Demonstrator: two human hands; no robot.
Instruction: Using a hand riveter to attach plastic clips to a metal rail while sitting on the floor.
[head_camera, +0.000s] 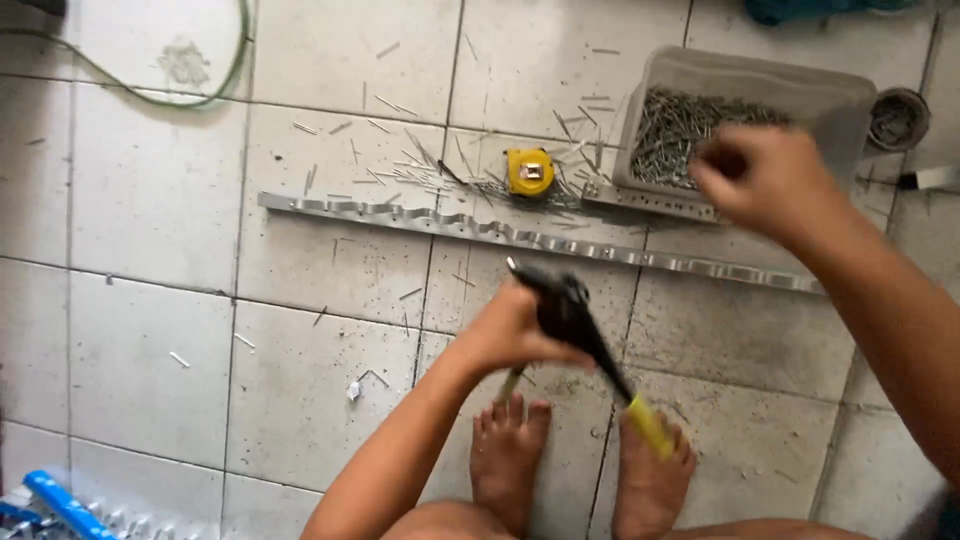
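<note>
- Left hand (510, 330): fingers wrapped tight around the head end of a black riveter-type hand tool (570, 315). Its handles, tipped in yellow, slope down and to the right, ending over the bare feet; gripping near the head probably steadies it with one hand.
- Right hand (765, 180): raised and blurred, fingers curled loosely, directly in front of the clear plastic tub (760, 85) of loose metal pins. Cannot tell whether anything is pinched in the fingers.
- Long notched metal strip (520, 235) lies flat on the tiled floor (150, 330), just beyond the left hand, running under the right forearm. A second, shorter strip rests against the tub's near edge.
- Yellow tape measure (530, 172) sits beyond the strip, between the two hands, among scattered pins.
- Tub stands within reach of the right hand, seemingly for easy picking.
- Green cable (215, 90) far left of both hands; blue object at the lower left corner.
</note>
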